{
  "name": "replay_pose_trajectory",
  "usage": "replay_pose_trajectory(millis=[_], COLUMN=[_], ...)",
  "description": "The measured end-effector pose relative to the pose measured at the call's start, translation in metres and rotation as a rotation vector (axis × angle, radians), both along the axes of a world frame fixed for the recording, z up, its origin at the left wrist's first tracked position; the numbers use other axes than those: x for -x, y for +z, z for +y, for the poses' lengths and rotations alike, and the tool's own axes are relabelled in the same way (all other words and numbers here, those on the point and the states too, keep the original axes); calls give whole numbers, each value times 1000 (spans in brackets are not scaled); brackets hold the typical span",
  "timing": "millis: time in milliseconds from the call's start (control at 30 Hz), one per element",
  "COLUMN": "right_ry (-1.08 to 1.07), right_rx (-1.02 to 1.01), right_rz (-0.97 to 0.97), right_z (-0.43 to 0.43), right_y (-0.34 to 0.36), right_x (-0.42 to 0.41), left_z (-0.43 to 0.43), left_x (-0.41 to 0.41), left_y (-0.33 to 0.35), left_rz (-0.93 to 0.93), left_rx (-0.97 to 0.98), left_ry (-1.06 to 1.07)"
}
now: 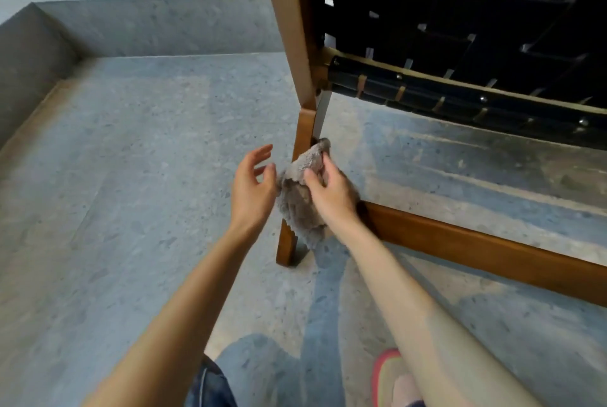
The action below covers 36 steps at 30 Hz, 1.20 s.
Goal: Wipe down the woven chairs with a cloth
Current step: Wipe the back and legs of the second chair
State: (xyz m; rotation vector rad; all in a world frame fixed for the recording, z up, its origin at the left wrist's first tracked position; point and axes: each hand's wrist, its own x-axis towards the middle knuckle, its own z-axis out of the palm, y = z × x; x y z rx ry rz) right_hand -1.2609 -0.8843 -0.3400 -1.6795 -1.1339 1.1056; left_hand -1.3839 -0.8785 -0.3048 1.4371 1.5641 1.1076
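Right hand (331,193) tight round grey cloth (297,209) at chair leg (303,130); left hand (251,191) slack, empty, alongside.

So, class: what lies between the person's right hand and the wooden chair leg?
In the head view, the grey cloth lies between them: the right hand grips it against the wooden chair leg. The left hand is open beside it.

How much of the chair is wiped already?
Done: cannot tell from here. In hand: the right hand holds the grey cloth against the chair leg, left hand open beside it. Left: probably the low rail and black woven straps.
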Motion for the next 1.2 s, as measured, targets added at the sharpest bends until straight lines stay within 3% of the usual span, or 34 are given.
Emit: replay_pose_trajectory(millis=[400,500,567,667,767,833,1000,1200], right_ry=[-193,-191,-216,-223,-80,15,-2,-208], right_rx=[-220,-266,-307,-172,100,167,87,-97], right_rz=[-54,111,119,-71,-485,-670,-577,-411], right_z=[33,41,34,24,20,19,18,22], right_y=[-8,0,-3,-13,-14,-10,-4,-9], right_x=[32,35,41,45,31,20,19,23], left_z=[34,40,41,42,40,37,33,39], left_x=[-5,-9,-11,-14,-14,-13,-9,-2], left_y=[34,38,39,39,39,38,38,46], left_rz=[55,56,62,60,67,66,62,65], left_rx=[42,60,71,86,94,98,101,88], left_ry=[-96,-108,-110,-125,-134,-134,-134,-117])
